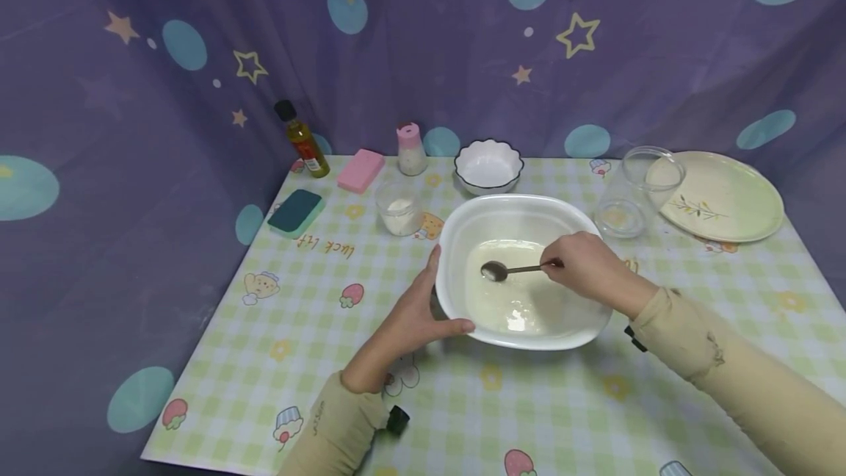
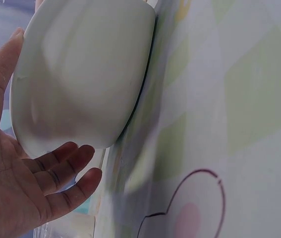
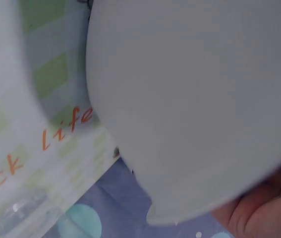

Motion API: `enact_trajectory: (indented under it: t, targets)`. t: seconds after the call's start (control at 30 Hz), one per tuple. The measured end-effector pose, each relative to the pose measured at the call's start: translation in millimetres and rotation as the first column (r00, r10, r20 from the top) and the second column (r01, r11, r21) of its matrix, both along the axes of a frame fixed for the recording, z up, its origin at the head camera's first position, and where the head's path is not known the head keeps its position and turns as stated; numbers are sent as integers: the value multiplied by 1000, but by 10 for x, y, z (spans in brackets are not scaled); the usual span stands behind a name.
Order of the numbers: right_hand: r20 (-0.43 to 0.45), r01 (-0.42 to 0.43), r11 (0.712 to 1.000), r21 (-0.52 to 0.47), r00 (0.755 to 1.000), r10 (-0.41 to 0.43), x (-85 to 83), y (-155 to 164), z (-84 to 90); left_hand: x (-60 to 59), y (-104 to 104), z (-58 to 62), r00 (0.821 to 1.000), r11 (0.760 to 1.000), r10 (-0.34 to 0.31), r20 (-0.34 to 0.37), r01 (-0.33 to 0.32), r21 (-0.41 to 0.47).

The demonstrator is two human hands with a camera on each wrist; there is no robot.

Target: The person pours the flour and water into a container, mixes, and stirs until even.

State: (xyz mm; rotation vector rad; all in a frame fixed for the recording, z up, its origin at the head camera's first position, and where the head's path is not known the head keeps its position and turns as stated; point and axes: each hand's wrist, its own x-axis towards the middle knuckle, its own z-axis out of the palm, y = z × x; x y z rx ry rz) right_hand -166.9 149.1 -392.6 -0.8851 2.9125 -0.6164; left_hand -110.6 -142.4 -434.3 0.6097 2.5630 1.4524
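Your left hand (image 1: pixel 413 314) cups the near-left wall of the white basin (image 1: pixel 456 241), thumb along the near rim and fingers round the far side of that corner; your left wrist view shows what the head view hides, the palm open beneath the basin's curved outer wall, fingers (image 2: pixel 63 171) only loosely bent and just beside it, thumb against the rim; the basin stands on the checked tabletop (image 1: pixel 297 329) near the middle. Your right hand (image 1: pixel 584 263) reaches over the basin's right rim and pinches the handle of a metal spoon (image 1: pixel 509 269); the spoon's bowl lies in the thin pale liquid at the bottom of the basin. Your right wrist view is almost filled by the blurred white basin wall (image 3: pixel 195 99), with a fingertip at the lower right corner; the spoon does not show there.

Beyond the basin, to the left, stands a small glass (image 1: pixel 399 209) of white powder; further left lies a dark green sponge (image 1: pixel 296 212); to the right stand a clear glass jar (image 1: pixel 637 189) and a pale plate (image 1: pixel 723 197). Along the back edge stand an oil bottle (image 1: pixel 302 139), a pink sponge (image 1: pixel 360 170), a pink-capped shaker (image 1: pixel 411 149) and a small scalloped white bowl (image 1: pixel 488 165).
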Motion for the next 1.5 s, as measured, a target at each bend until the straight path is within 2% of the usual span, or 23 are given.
enact_trajectory:
  t: [0.07, 0.13, 0.27, 0.37, 0.7, 0.9, 1.0, 1.2, 1.5]
  targets:
    - [22, 10, 1000, 4, 1000, -10, 8, 47, 25, 26, 14, 65, 1000, 1000, -4, 0, 4, 17]
    - [37, 19, 1000, 15, 999, -20, 25, 94, 56, 24, 18, 70, 1000, 1000, -6, -4, 6, 21]
    - [56, 21, 999, 49, 998, -23, 59, 199, 117, -37, -12, -95, 1000, 1000, 5, -15, -5, -11]
    - [74, 7, 997, 77, 997, -12, 85, 278, 162, -64, -28, -148, 1000, 1000, 0, -19, 0, -13]
    - [175, -93, 991, 93, 982, 76, 164, 413, 292, -78, -37, -162, 999, 1000, 1, -32, -2, -22]
    - [237, -168, 984, 66, 960, 148, 184, 343, 273, -74, -36, -160, 1000, 1000, 5, -25, -6, -19]
    - [217, -192, 981, 36, 960, 180, 188, 285, 215, -68, -38, -155, 1000, 1000, 6, -19, -7, -20]
    - [118, -227, 974, -5, 967, 226, 178, 160, 74, -69, -35, -165, 1000, 1000, 8, -23, -8, -19]
    - [38, -188, 981, -51, 981, 190, 120, 10, -62, -77, -36, -189, 1000, 1000, -1, -30, 1, -11]
